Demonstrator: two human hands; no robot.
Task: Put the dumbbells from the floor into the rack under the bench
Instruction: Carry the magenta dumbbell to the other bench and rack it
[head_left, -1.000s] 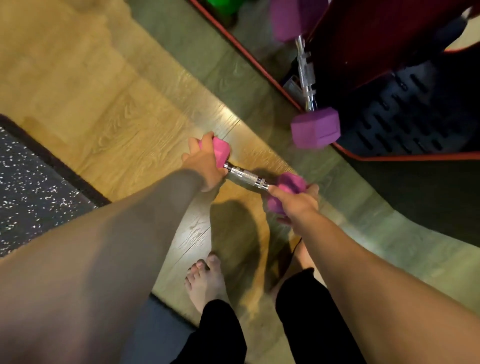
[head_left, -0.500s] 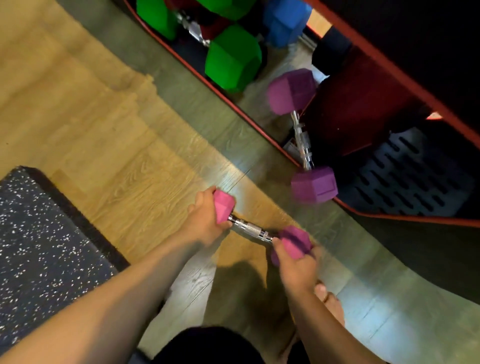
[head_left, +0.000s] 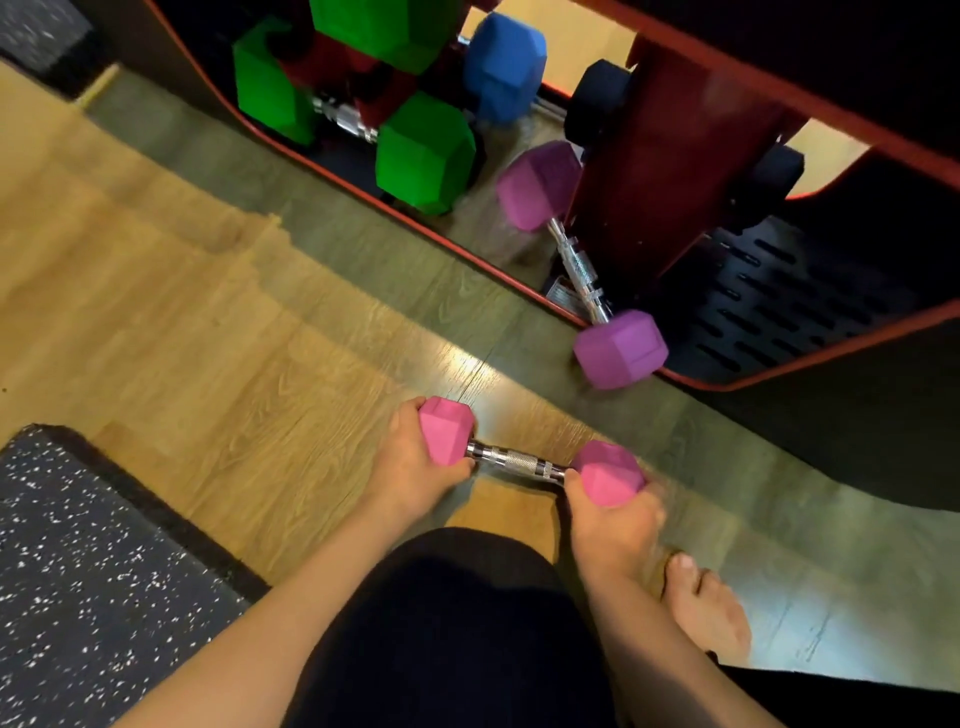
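Two hands on one pink dumbbell, low over the floor

Pink dumbbell (head_left: 524, 458): two hexagonal pink heads joined by a chrome bar with a knurled middle. It lies roughly level, left head slightly farther from the camera than the right. Whether it touches the wooden floor (head_left: 218, 312) or is just above it cannot be told.

Left hand (head_left: 415, 467): grip clamped around the left pink head, thumb under, fingers behind. Right hand (head_left: 610, 525): grip clamped around the right pink head from below and behind. The bar between the heads is bare.

Purple dumbbell (head_left: 582, 265): same hex form, larger, chrome bar. It lies at a slant across the red-edged lip of the rack (head_left: 415, 218); its near head is at the lip, by the floor, its far head is inside, beside a dark red upright (head_left: 675, 171).

Rack contents, farther in: green dumbbell (head_left: 358, 109) with two large green heads and a short chrome bar, a third green head above it; a blue head (head_left: 504, 67) to its right; a black head (head_left: 597, 104) partly behind the upright. Dark red shapes sit between the green heads; what they are is not clear. A black slotted panel (head_left: 779, 306) lies right of the upright.

Other: speckled black mat (head_left: 78, 561) at lower left; bare foot (head_left: 706, 608) on the floor beside the right hand; dark-clothed knee at bottom centre
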